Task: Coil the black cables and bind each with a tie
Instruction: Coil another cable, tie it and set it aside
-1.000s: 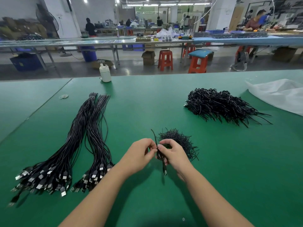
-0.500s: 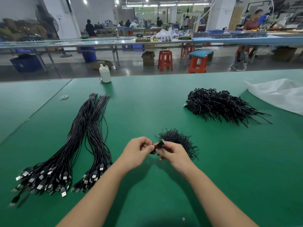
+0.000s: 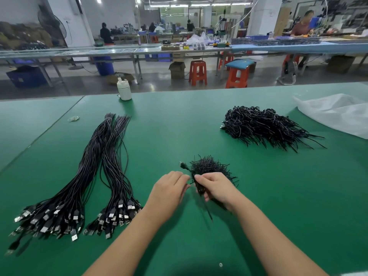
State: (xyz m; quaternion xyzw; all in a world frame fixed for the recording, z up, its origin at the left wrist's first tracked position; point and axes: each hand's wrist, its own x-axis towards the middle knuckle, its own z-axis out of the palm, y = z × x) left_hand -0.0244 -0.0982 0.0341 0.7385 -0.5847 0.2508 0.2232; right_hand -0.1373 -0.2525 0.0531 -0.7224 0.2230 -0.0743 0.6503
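A wide green-topped bench (image 3: pixel 199 124) fills the near view, orange plastic stools (image 3: pixel 197 72) on the workshop floor beyond; the right hand (image 3: pixel 216 189) grips a small coiled black cable (image 3: pixel 199 187) above the bench, fingers curled round it; the left hand (image 3: pixel 169 188) pinches at a thin tie beside the coil, though the tie itself is too fine to make out; just behind sits a small heap of black ties (image 3: pixel 211 166); two long bundles of black USB cables (image 3: pixel 79 176) lie left; a pile of finished black coils (image 3: pixel 262 126) rests far right.
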